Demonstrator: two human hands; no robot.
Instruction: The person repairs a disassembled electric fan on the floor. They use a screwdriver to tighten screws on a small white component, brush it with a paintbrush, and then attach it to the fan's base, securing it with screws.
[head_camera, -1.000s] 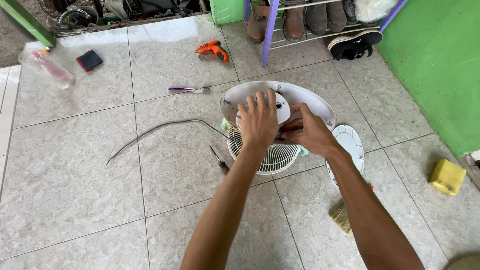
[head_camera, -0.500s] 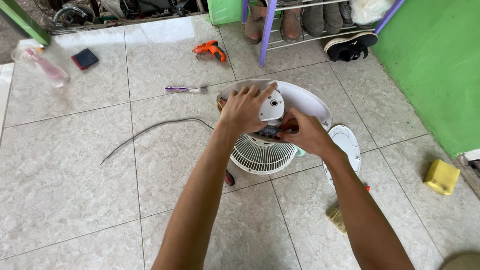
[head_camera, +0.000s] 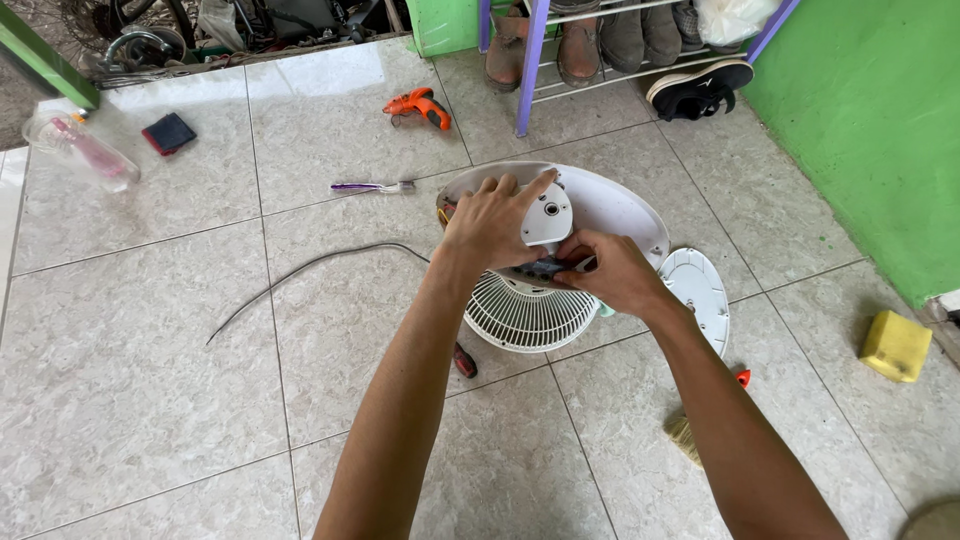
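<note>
A white fan (head_camera: 560, 250), partly taken apart, lies on the tiled floor at upper centre of the frame, its round base tilted up behind, its white motor housing (head_camera: 547, 213) facing the camera, and its ribbed grille (head_camera: 525, 318) lying flat just below, towards the frame's centre.

Floor: pale marbled tiles (head_camera: 130, 400), glossy with daylight.
Wall: bright green (head_camera: 870, 130), on the right.
Furniture: purple-framed shoe rack (head_camera: 530, 60) holding boots.
</note>
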